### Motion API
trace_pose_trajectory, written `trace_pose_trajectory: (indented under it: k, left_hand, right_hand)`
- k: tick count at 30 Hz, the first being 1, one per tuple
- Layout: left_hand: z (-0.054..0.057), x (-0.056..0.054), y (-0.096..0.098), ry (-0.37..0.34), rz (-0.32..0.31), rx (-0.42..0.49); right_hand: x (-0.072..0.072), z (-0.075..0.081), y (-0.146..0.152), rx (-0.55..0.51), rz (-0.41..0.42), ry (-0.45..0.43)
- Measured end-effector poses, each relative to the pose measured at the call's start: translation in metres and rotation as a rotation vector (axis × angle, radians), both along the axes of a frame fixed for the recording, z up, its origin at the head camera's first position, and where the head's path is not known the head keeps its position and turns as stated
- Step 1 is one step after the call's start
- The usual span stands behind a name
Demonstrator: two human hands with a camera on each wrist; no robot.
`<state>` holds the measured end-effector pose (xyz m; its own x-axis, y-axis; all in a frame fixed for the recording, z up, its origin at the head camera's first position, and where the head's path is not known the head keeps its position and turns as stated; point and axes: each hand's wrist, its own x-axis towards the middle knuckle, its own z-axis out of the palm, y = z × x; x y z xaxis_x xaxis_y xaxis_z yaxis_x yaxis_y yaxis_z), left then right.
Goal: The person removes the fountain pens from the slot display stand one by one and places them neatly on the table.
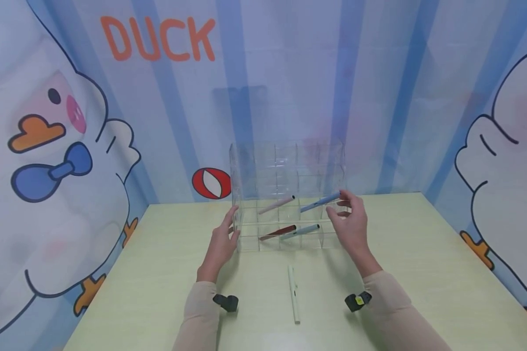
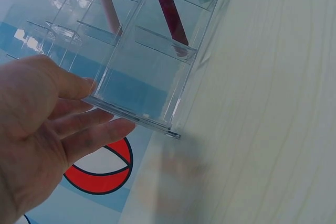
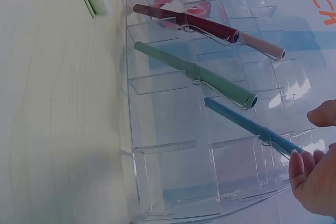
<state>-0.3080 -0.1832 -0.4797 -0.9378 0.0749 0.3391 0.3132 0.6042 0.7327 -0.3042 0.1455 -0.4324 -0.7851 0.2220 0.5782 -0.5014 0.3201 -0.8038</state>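
A clear plastic organizer (image 1: pixel 246 246) with stepped compartments stands on the table. My left hand (image 1: pixel 221 243) rests against its left side; in the left wrist view the fingers (image 2: pixel 100 135) lie along the outside of that wall, with the thumb at its edge. My right hand (image 1: pixel 353 222) is at the organizer's right side. Its fingertips are at the capped end of a blue pen (image 1: pixel 319 202), which leans in an upper compartment; the thumb stands apart from the pen. A pink pen (image 1: pixel 276 204) leans in the upper row, a dark red pen (image 1: pixel 277 233) and a green-blue pen (image 1: pixel 300 231) in the lower.
A pale green pen (image 1: pixel 293 295) lies on the table (image 1: pixel 149 292) in front of the organizer, between my forearms. Behind stands a blue striped backdrop (image 1: pixel 281 73) with printed ducks. A small black camera is strapped at each wrist.
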Motion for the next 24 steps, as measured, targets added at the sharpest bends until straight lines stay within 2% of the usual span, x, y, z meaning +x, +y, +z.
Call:
trace_pose_trajectory:
  k: [8,16,24]
  left_hand:
    - [0.0,0.0,0.0,0.007,-0.002,-0.003]
    - [0.002,0.001,0.001,0.008,0.0,0.002]
    - [0.002,0.0,0.0,0.015,-0.006,0.002]
  right_hand:
    - [-0.005,-0.004,-0.002,0.059,-0.051,-0.01]
    - [-0.011,-0.003,-0.004,0.048,-0.058,-0.011]
    - [-0.017,-0.006,-0.006,0.036,-0.036,-0.054]
